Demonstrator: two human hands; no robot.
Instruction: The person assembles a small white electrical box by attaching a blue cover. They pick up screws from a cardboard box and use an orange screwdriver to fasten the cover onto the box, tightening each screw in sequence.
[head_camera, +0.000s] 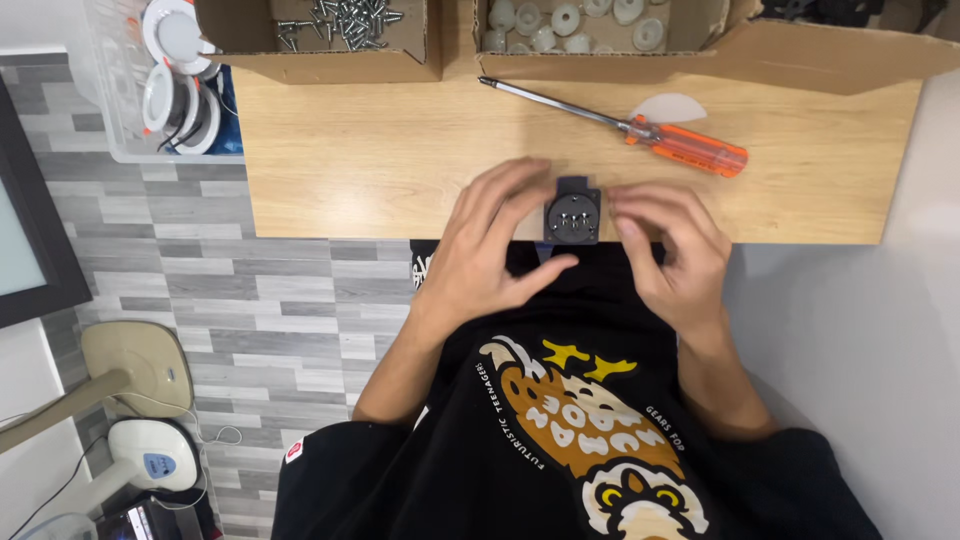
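The small dark square part (572, 215), with a round face of tiny pins, sits between my hands at the worktop's (400, 160) near edge. My left hand (490, 250) pinches it with loosely curled fingers; my right hand (670, 245), half open, touches its other side.

A light wooden table (380, 170) carries everything here. At its far edge stand 2 open cardboard boxes: the left box (330, 62) holds metal screws (345, 20), the right box (800, 52) holds white round plastic parts (565, 22). An orange-handled screwdriver (650, 135) lies slanted on the bare wood in front of the right box, touching a thin white disc (672, 105). A small black part (572, 212) sits at the table's near edge.
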